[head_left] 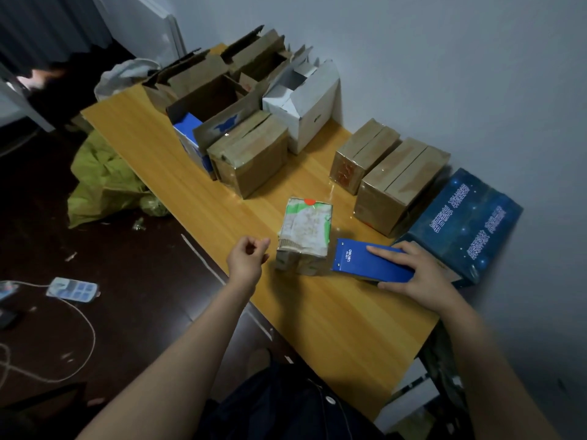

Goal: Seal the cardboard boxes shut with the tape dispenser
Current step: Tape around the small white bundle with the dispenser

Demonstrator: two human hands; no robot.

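Grip: right hand (416, 274) clasps the rear of the blue tape dispenser (371, 262), fingers along its far edge and thumb on the near edge. The dispenser lies low on the worktop (333, 328), just right of the small green-printed box (303, 239); whether they touch is unclear. Left hand (246, 258) hovers just left of that box with its fingers curled in and thumb against forefinger. Nothing visible is held, though a clear tape end cannot be ruled out.

Step, judged: tape the green-printed box.
- The box looks small and light, so the left hand should flatten on it before any pull, or it is likely to slide.
- Anchor the strip on a side wall, draw it across the top seam in one pass, carry it over the opposite edge, then tilt the dispenser to cut.
- Rub the strip down; the wrap on the box looks crumpled.

Count:
- tape dispenser: 1
- green-printed box: 1
- closed brown cartons (251, 150): 3, one behind the green-printed box and two behind-right
- open brown cartons (203, 93): 2 seen, far behind-left
- open white carton (301, 103): 1, behind
- dark blue starry box (467, 223): 1, right
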